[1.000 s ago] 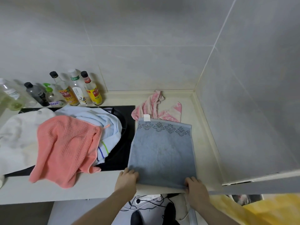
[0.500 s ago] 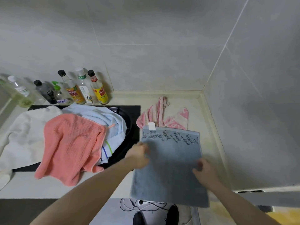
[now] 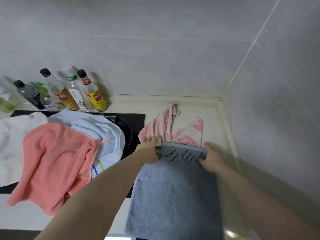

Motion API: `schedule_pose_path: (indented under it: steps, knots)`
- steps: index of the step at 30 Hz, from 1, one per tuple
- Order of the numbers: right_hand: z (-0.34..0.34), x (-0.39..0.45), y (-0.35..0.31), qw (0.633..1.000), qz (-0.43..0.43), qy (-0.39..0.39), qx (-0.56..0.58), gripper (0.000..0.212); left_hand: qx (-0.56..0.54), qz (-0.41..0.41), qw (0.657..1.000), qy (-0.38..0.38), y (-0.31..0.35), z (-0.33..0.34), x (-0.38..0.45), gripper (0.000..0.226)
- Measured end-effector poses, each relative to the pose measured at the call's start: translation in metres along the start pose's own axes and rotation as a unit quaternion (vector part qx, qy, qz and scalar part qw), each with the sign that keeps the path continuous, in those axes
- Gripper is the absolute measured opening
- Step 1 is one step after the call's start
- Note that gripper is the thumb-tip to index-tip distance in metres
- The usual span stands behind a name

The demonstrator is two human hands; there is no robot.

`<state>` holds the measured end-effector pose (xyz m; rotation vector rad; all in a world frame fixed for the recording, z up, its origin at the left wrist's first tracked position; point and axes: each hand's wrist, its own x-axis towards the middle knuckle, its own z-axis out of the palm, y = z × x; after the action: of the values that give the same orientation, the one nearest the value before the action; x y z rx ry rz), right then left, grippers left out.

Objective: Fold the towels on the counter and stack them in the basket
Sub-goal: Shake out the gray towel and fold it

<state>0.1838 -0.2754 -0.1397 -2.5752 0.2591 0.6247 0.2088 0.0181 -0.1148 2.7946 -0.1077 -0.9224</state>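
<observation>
At the far left a white towel [image 3: 15,135] lies over the stove [image 3: 136,120], with a coral towel [image 3: 55,163] draped on it and hanging past the counter [image 3: 22,220] edge, and a pale blue towel [image 3: 102,134] bunched beside that. Next comes the left hand [image 3: 149,149], fingers curled down on the far-left corner of the grey towel [image 3: 174,196], by its white tag; whether the thumb is under the cloth I cannot tell. The grey towel lies flat in the corner space, its long axis running from the person toward the back wall, patterned band at the far end and the near end overhanging the counter. The right hand [image 3: 211,158] rests on the far-right corner, fingers spread flat rather than clearly pinching. Both hands sit at the far edge, so the cloth lies toward the person from each grip; a fold would likely bring that edge back along the long axis. Just behind lies a crumpled pink towel [image 3: 173,129]. No basket is in view.
</observation>
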Motion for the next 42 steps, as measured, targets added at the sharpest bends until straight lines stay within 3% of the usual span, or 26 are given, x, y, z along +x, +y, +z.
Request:
schedule_pose_path:
  steps: [4, 7, 10, 14, 18, 22, 25, 28, 34, 42]
  knots:
    - [0.01, 0.003, 0.005, 0.996, 0.006, 0.03, -0.086, 0.061, 0.033, -0.006, 0.999, 0.021, -0.005, 0.005, 0.005, 0.088]
    - [0.012, 0.002, 0.009, 0.996, 0.01, 0.049, -0.08, 0.033, -0.033, -0.022, 0.998, 0.053, -0.01, 0.006, 0.006, 0.053]
    - [0.008, -0.002, 0.013, 0.996, 0.006, 0.084, -0.019, 0.01, -0.09, 0.013, 0.991, 0.098, -0.008, -0.001, -0.006, 0.015]
    - [-0.013, -0.024, 0.005, 0.989, -0.009, 0.131, 0.068, 0.017, -0.162, 0.041, 0.978, 0.126, -0.012, -0.015, -0.028, 0.025]
    - [-0.039, -0.047, -0.002, 0.986, -0.01, 0.156, 0.061, 0.01, -0.165, 0.059, 0.97, 0.17, -0.02, -0.035, -0.048, 0.029]
    - [-0.055, -0.069, -0.009, 0.982, -0.022, 0.179, 0.059, 0.021, -0.165, 0.085, 0.959, 0.214, -0.022, -0.05, -0.076, 0.029]
    - [-0.056, -0.09, -0.011, 0.983, -0.035, 0.177, 0.044, 0.025, -0.144, 0.085, 0.961, 0.22, -0.025, -0.045, -0.098, 0.013]
    - [-0.047, -0.109, -0.003, 0.984, -0.038, 0.17, 0.038, 0.021, -0.13, 0.074, 0.966, 0.21, -0.032, -0.028, -0.115, 0.019]
    - [-0.012, -0.162, 0.014, 0.988, -0.03, 0.152, 0.029, 0.028, -0.104, 0.102, 0.968, 0.204, -0.043, 0.008, -0.158, 0.001]
    - [0.045, -0.224, 0.041, 0.997, 0.007, 0.074, -0.03, 0.023, -0.047, 0.111, 0.977, 0.175, -0.051, 0.068, -0.202, 0.015]
